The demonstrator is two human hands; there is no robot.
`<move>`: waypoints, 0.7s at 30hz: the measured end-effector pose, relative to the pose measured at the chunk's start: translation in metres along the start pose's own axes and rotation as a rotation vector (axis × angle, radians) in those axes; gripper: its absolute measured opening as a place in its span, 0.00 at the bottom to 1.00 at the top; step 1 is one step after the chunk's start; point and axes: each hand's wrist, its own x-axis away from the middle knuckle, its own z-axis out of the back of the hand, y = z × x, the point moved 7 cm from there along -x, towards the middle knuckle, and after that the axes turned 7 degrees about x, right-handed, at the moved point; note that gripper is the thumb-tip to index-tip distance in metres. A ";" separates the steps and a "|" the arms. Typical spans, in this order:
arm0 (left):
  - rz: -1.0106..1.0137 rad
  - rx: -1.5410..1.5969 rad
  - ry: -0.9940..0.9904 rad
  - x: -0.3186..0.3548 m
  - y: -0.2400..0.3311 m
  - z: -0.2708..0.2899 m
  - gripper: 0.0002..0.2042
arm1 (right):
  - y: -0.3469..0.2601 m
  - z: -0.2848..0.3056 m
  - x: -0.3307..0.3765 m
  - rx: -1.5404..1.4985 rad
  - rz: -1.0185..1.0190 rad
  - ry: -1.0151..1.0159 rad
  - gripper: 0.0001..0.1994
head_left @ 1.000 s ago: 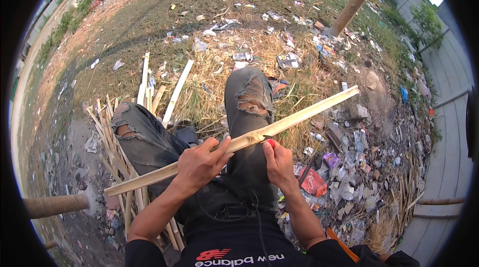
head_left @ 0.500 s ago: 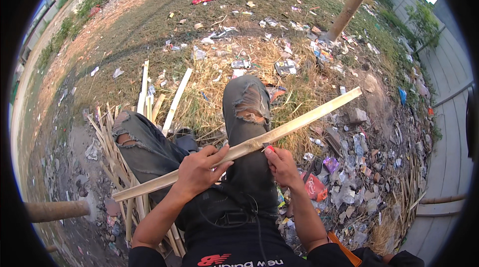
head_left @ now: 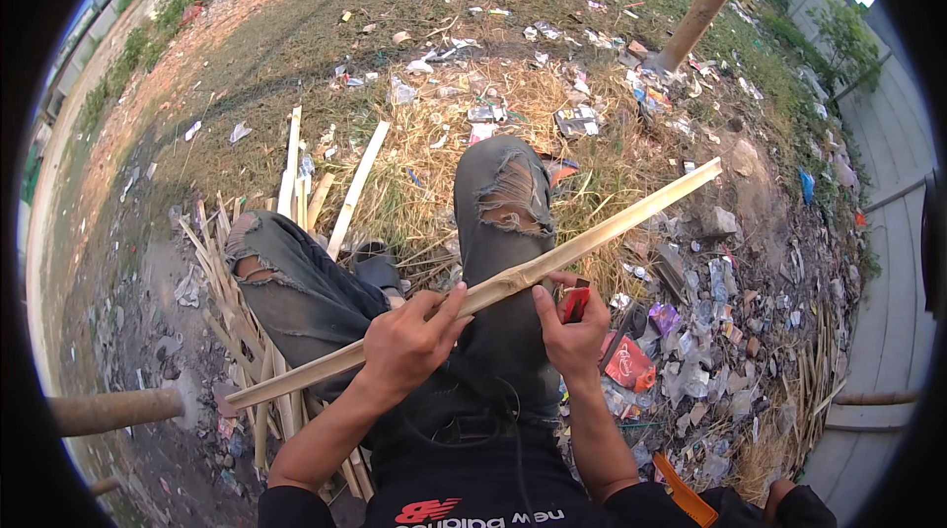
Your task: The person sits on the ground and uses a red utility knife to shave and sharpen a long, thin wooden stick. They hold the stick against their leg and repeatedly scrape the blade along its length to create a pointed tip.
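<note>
I sit with my knees up in torn grey jeans (head_left: 498, 222). A long pale bamboo strip (head_left: 631, 220) lies across my lap, slanting from lower left to upper right. My left hand (head_left: 406, 343) grips the strip near its middle. My right hand (head_left: 572, 326) holds a small red-handled tool (head_left: 575, 303) just under the strip, with the thumb pressed up against the strip's underside. The tool's blade is hidden behind the hand and the strip.
A pile of split bamboo strips (head_left: 261, 262) lies on the ground at my left. Dry straw (head_left: 444, 163) and scattered plastic litter (head_left: 691, 351) cover the ground ahead and to my right. A leaning pole (head_left: 705, 0) stands at upper right, a round post (head_left: 109, 410) at lower left.
The bamboo strip has slid up and to the right through my hands. Both hands keep their hold at my lap.
</note>
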 end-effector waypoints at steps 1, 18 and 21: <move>-0.001 -0.005 0.004 0.001 0.001 0.000 0.25 | -0.001 -0.001 0.000 0.029 0.028 0.002 0.10; -0.052 -0.047 0.060 0.001 0.005 -0.001 0.23 | -0.012 -0.016 -0.009 0.281 0.238 -0.092 0.09; -0.010 -0.037 0.054 0.003 0.005 -0.001 0.24 | -0.014 -0.019 -0.009 0.305 0.248 -0.098 0.09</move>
